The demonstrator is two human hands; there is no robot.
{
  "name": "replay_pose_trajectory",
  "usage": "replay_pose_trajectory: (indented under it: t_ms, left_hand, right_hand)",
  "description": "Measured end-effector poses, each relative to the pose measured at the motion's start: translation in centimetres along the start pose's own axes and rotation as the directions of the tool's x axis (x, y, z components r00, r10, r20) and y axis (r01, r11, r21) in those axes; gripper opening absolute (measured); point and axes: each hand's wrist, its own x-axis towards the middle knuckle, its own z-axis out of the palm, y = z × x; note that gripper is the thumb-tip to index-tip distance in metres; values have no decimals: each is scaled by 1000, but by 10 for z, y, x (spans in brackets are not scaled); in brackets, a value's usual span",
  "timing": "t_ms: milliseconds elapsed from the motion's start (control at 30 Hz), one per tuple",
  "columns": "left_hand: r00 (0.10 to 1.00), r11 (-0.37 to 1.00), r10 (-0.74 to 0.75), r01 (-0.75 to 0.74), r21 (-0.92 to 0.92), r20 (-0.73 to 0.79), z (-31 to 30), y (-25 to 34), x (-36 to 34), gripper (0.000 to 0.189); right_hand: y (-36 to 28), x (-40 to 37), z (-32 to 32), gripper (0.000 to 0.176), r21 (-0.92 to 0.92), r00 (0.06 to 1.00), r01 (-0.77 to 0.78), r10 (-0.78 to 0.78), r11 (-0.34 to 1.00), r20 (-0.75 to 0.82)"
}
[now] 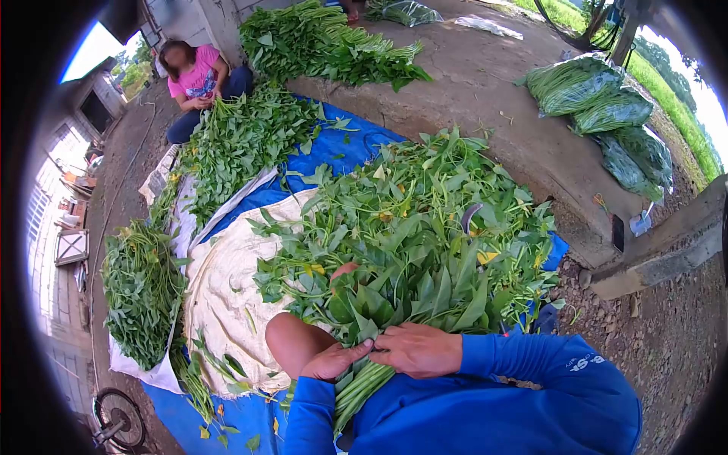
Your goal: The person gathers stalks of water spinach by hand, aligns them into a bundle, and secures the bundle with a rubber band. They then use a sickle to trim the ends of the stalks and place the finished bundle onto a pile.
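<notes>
A bundle of leafy green stems lies across my lap, its cut ends pointing down toward me and its broad leaves fanning away. My left hand is wrapped round the bundle from the left. From the right, my right hand presses on the same bundle, its fingertips meeting my left thumb. Beyond my hands spreads a large heap of loose greens, with a curved blade resting on it.
A blue tarp and a pale sack lie beneath the greens. More greens are piled left. A person in pink sits back left. Bagged stems and a phone rest on the concrete at right.
</notes>
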Motion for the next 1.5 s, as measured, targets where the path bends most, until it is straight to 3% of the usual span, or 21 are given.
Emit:
replay_pose_trajectory:
  t_ms: [133,200,367,467,533,567,600,667,733,767,833,967,1000,1033,1100,1133,1233,1333,1367,1433,1500]
  left_hand:
    - [967,950,233,-249,-188,-103,-5,-21,2,58]
    - [967,965,217,-233,-123,-131,-16,-13,-6,59]
    - [895,942,330,-292,165,-301,-32,20,-49,61]
    - [763,751,531,-222,622,-368,-49,19,-42,68]
    - [828,739,382,-7,673,-411,-37,36,-42,87]
    - [864,867,281,-41,497,-419,-41,17,-24,86]
    - [852,821,298,2,571,-430,-43,13,-19,88]
    - [875,925,347,-261,275,-338,-31,23,-26,84]
    - [860,908,360,-235,346,-360,-29,25,-26,79]
    - [828,879,432,-297,373,-357,-30,20,-20,78]
    - [827,842,416,-193,505,-378,-35,16,-12,73]
    - [788,651,501,-69,756,-359,-21,15,-10,66]
    - [655,508,700,-176,843,-285,-13,6,-7,62]
    - [641,463,712,-122,878,-286,-5,6,-10,63]
    - [614,366,737,-9,931,-283,11,8,-14,70]
    - [669,390,667,61,919,-328,17,13,-18,93]
    - [532,262,812,38,964,-242,21,2,-13,94]
    - [532,196,823,62,979,-198,27,6,-17,90]
    - [521,177,833,62,982,-183,27,4,-17,89]
    - [499,121,853,90,989,-150,25,1,-16,86]
    - [475,131,866,87,988,-157,25,-2,-18,87]
  right_hand:
    - [2,10,3,37,-98,991,64,-75,993,-113]
    - [-1,15,0,37,-137,985,77,-97,988,-144]
    - [-9,38,-16,41,-287,951,80,-160,955,-265]
    - [1,52,-1,44,-368,930,20,-152,930,-335]
    - [0,45,13,45,-379,950,-37,-85,924,-302]
    - [-3,44,17,45,-384,963,-73,-35,920,-267]
    - [-6,41,19,42,-345,967,-72,-19,936,-253]
    - [-12,37,16,36,-299,979,-85,25,950,-201]
    - [-15,32,11,30,-288,989,-123,92,950,-119]
    - [-15,31,15,27,-286,987,-96,54,953,-151]
    - [-12,28,18,21,-301,973,-49,-23,952,-230]
    - [-18,19,0,19,-112,994,-30,41,993,100]
    - [-20,15,-1,20,-33,996,-21,24,999,91]
    - [-21,14,-12,30,32,979,-37,29,999,199]
    - [-28,15,-48,43,151,929,-77,16,985,369]
    - [-25,28,-71,47,181,930,-78,6,980,367]
    - [3,99,-130,63,36,1000,-6,5,999,18]
    - [76,219,-145,82,-288,970,-70,-2,955,-242]
    - [99,252,-139,89,-343,975,-129,56,930,-214]
    - [120,280,-114,102,-210,960,-159,200,965,193]
    - [101,246,-75,119,131,696,-351,165,927,698]
